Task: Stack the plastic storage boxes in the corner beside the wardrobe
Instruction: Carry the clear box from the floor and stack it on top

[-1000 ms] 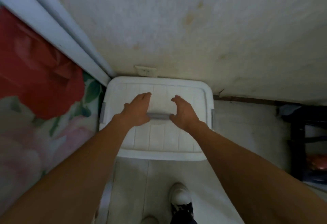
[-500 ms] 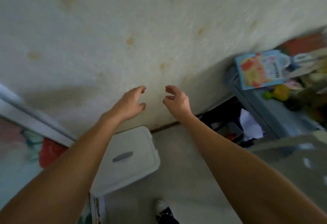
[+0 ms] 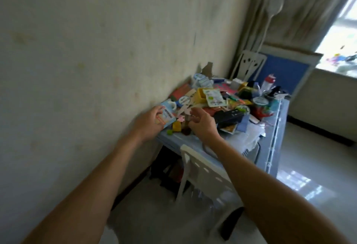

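No storage box and no wardrobe are in view now. My left hand (image 3: 148, 124) and my right hand (image 3: 202, 126) are raised in front of me, both empty with fingers loosely curled and apart. They hang in the air in front of the near end of a cluttered table (image 3: 274, 128), not touching anything on it.
The table stands against the stained wall (image 3: 87, 60) and carries several packets, boxes and bottles. A white plastic chair (image 3: 204, 176) is pushed in below my right arm. Another white chair (image 3: 249, 66), a curtain and a bright window are at the far right. Glossy floor tiles lie at the right.
My view has swung up and to the right, away from the white box in the corner, which has left the frame. Both hands have lifted off its lid and stay empty.
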The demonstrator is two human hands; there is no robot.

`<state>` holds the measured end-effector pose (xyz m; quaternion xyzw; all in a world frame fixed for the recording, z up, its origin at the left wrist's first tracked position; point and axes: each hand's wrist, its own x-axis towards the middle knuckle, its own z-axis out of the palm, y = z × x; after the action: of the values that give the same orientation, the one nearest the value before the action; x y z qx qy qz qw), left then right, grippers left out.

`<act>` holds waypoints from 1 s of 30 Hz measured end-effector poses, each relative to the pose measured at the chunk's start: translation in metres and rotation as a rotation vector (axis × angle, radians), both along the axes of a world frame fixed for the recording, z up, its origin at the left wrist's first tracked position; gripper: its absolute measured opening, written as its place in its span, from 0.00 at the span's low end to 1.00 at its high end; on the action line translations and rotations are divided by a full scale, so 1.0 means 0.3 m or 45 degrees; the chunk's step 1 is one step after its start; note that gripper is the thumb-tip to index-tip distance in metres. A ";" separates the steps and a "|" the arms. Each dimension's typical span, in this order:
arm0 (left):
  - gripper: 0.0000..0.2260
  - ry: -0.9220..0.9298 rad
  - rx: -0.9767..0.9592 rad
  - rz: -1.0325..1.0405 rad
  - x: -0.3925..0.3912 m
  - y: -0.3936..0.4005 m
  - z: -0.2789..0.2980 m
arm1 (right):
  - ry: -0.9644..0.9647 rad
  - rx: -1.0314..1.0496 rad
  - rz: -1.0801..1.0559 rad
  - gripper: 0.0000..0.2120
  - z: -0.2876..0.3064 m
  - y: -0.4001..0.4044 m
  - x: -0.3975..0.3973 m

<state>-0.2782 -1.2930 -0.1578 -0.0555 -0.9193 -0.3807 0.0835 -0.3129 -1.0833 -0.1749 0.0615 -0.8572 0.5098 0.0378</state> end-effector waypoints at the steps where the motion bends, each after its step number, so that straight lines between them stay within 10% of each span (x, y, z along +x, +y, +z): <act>1: 0.26 0.014 -0.006 -0.058 -0.018 0.110 0.035 | 0.029 0.009 -0.060 0.22 0.035 0.111 0.012; 30: 0.26 0.201 -0.007 -1.219 -0.053 2.999 0.248 | 0.219 0.136 -1.062 0.24 0.194 2.759 0.537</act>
<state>-0.2940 -0.3932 -0.0834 -0.5012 -0.7824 -0.3684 -0.0317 -0.1519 -0.2555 -0.1167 -0.2464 -0.8276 0.3988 0.3088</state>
